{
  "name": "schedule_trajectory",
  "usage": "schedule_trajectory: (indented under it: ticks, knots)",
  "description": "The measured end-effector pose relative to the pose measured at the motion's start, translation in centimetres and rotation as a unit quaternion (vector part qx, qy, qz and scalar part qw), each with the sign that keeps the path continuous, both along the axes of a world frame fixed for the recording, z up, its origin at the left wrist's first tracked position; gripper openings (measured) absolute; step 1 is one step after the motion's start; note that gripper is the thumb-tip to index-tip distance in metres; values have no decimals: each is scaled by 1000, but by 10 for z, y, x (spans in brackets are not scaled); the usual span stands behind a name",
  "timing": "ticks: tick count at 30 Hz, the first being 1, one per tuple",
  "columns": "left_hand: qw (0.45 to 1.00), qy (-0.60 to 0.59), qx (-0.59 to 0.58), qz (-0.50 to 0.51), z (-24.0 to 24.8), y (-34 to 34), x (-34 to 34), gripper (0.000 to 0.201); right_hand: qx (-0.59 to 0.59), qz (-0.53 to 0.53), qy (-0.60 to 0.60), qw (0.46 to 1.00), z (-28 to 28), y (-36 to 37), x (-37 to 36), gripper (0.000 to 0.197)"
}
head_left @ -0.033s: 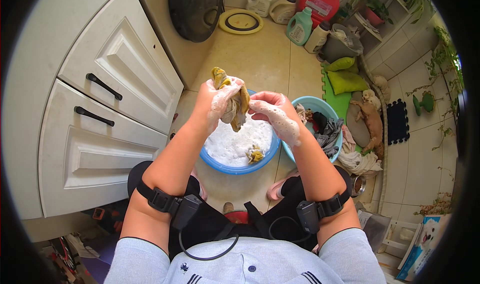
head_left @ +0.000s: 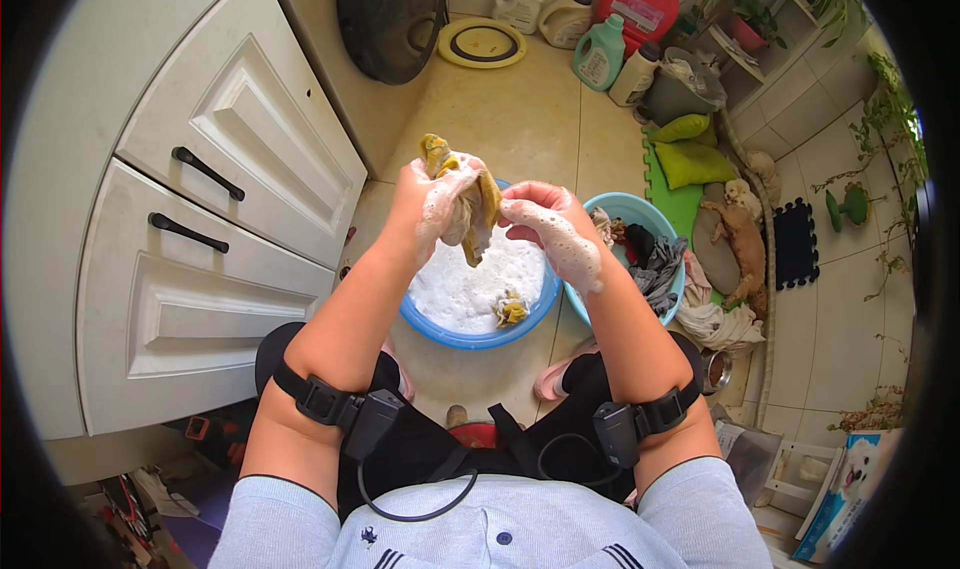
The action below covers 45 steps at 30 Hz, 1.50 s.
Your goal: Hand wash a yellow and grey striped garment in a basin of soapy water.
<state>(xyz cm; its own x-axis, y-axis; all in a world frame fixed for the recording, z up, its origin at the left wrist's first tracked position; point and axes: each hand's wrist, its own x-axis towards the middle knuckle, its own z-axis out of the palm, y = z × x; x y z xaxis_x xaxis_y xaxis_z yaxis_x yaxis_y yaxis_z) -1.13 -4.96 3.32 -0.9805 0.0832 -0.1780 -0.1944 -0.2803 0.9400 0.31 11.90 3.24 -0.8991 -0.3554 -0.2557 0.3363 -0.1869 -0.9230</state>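
Above the blue basin [head_left: 475, 342] full of white suds, my left hand [head_left: 428, 197] grips a small wet yellow and grey cloth [head_left: 470, 219], which hangs down between my hands. Its exact kind I cannot make out. My right hand [head_left: 550, 221], coated in foam up to the wrist, pinches the cloth's right edge with its fingertips. Another yellow and grey cloth [head_left: 512, 310] pokes out of the suds at the basin's near right. Beside it on the right stands a light blue tub [head_left: 617, 201] holding dark, grey and red laundry [head_left: 657, 269].
White cabinet doors [head_left: 215, 279] with black handles line the left. Detergent bottles [head_left: 600, 54] and a red jug [head_left: 640, 9] stand at the back. A brown dog [head_left: 742, 249] lies to the right, near green cushions [head_left: 690, 159] and a metal bowl [head_left: 716, 371].
The hanging cloth and the right fingers have shifted very slightly. Both hands keep their hold on the cloth.
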Motion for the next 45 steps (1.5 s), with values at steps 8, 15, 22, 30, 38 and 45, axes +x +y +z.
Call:
schedule_trajectory:
  ticks: [8, 15, 22, 30, 38, 45]
  knots:
    - [989, 12, -121, 81, -20, -2, -10, 14, -115, -39, -19, 992, -6, 9, -8, 13]
    - [989, 96, -93, 69, -7, 18, 4, 13, -136, -155, -63, 977, -3, -8, -8, 21]
    - [979, 116, -132, 102, -5, 31, 3, 16, -103, -205, -139, 963, -4, -14, -12, 36]
    - [951, 163, -216, 150, 5, 41, 5, 25, -91, -273, -140, 947, 1, -24, -11, 37]
    - [962, 159, -193, 108, 4, 38, 6, 16, -101, -267, -118, 951, -12, -21, -13, 37]
    - [885, 345, -296, 101, 0, 25, 11, 18, -107, -337, -112, 929, -9, -16, -16, 37]
